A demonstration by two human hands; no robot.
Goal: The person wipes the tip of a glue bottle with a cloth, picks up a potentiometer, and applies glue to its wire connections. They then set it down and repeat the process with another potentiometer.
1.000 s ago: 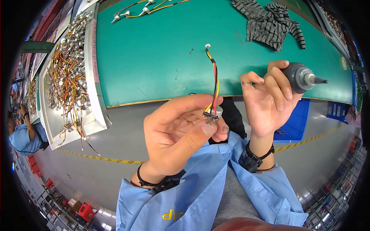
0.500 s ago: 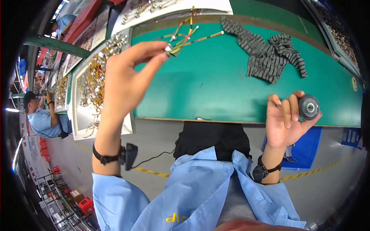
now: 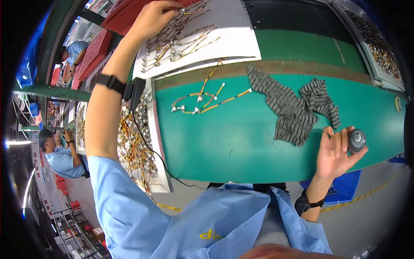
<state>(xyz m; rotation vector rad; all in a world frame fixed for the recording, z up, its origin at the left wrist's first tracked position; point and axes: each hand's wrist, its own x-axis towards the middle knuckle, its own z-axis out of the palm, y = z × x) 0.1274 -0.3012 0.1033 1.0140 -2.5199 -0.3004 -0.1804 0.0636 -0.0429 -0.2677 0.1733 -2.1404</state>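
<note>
At the far left, my left hand [image 3: 156, 19] is stretched over the white board, with thumb and fingers pinched on a small silver component with coloured wires [image 3: 183, 11]. Similar wired components [image 3: 174, 52] lie in rows on that board beneath it. My right hand [image 3: 334, 157] is at the right near edge of the bench, curled around a dark grey, round-bodied tool [image 3: 357, 140] with a metal tip at its centre. Several more wired components [image 3: 199, 99] lie loosely on the green bench top [image 3: 207, 146] between my hands.
A striped grey cloth [image 3: 290, 110] lies crumpled on the bench. To the left, a white tray [image 3: 161, 172] is heaped with wired components; another tray [image 3: 384, 82] stands far right. A blue bin [image 3: 351, 187] sits below the bench. A black cable [image 3: 148, 144] trails from my left wrist.
My left hand has moved forward from above the bench to over the white board, still pinching the component. The view has shifted forward. My right hand keeps holding the tool.
</note>
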